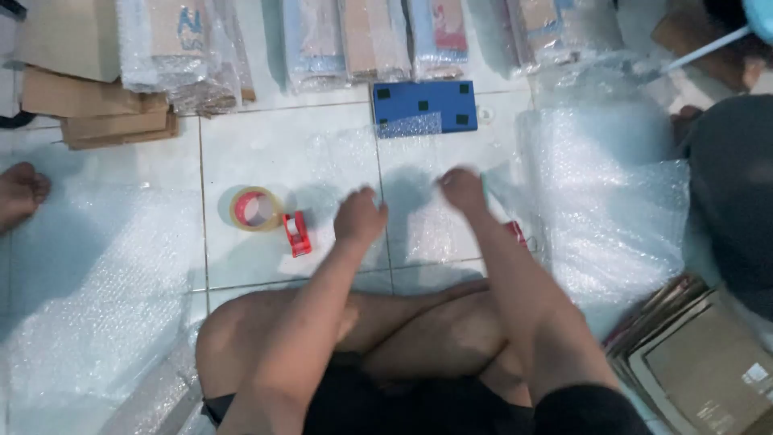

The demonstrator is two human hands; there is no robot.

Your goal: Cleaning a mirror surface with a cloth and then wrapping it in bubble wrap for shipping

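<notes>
I sit cross-legged on a white tiled floor. A clear bubble wrap sheet [431,225] lies flat in front of my knees. My left hand [360,216] is curled at its left edge and my right hand [463,189] is curled at its far right part; both are blurred and look closed on the wrap. A blue flat box [424,101] with black squares lies beyond the sheet, its near edge under a scrap of wrap. A roll of tape [256,209] with a red dispenser [296,234] sits left of my left hand.
Wrapped flat packages [374,36] line the far side, with brown cartons [88,101] at far left. Large bubble wrap sheets cover the floor at left [88,290] and right [612,201]. Another person's foot [20,192] shows at left, a dark-clothed person [733,193] at right, and stacked cardboard [700,362] at near right.
</notes>
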